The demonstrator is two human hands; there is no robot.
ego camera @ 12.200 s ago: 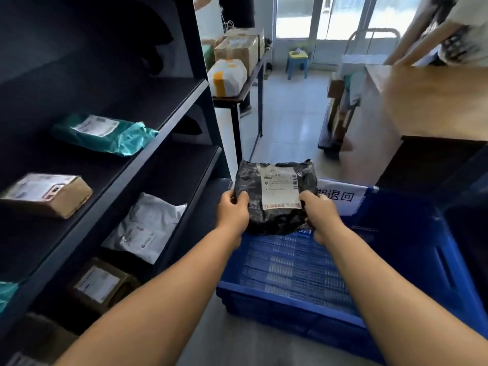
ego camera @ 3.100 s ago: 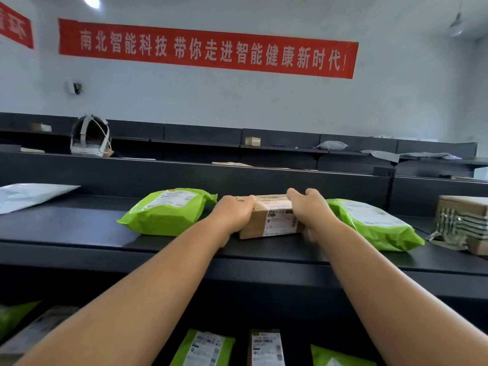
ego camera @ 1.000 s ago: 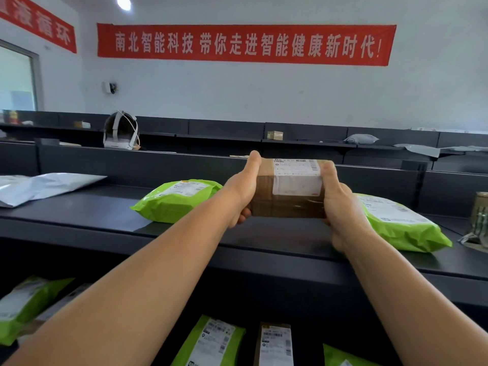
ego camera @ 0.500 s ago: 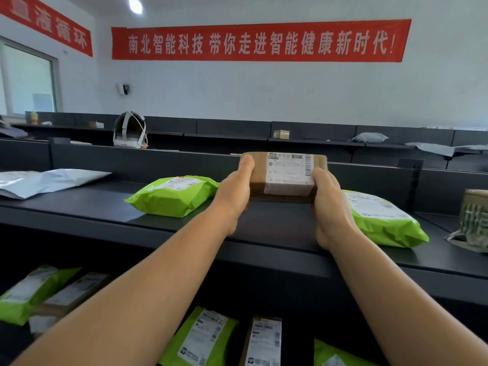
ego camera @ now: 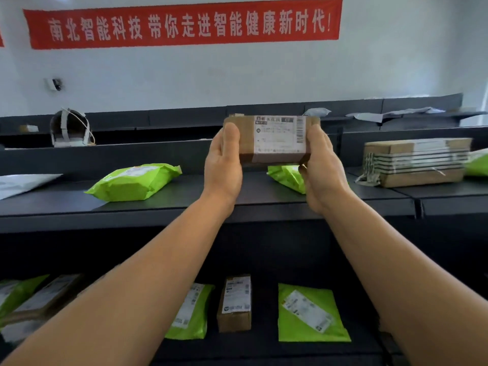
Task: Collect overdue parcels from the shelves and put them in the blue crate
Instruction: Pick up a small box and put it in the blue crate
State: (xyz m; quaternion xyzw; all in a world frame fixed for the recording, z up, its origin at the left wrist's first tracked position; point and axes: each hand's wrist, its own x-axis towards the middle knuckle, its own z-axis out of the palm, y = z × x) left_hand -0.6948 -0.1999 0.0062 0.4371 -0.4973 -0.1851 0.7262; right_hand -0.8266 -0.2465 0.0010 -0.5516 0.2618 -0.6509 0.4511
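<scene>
A white wall with a long red banner (ego camera: 182,22) runs behind rows of dark shelving. I see the top shelf (ego camera: 184,199) stretching across in front of me, and above it both hands hold a small brown cardboard box (ego camera: 272,140) up in the air, clear of the shelf, its white shipping label facing me. My left hand (ego camera: 223,165) grips the box's left end, thumb laid over the front; my right hand (ego camera: 320,167) clamps the right end, fingers wrapped behind. On the top shelf a green mailer bag (ego camera: 134,180) lies to the left, a second green bag (ego camera: 286,177) peeks out just beneath the box, and a larger taped carton (ego camera: 414,162) sits to the right. A white bag (ego camera: 23,182) lies at the far left. On the lower shelf (ego camera: 264,347) I see a narrow brown parcel (ego camera: 235,302) between two green bags (ego camera: 309,313). The blue crate is out of view.
</scene>
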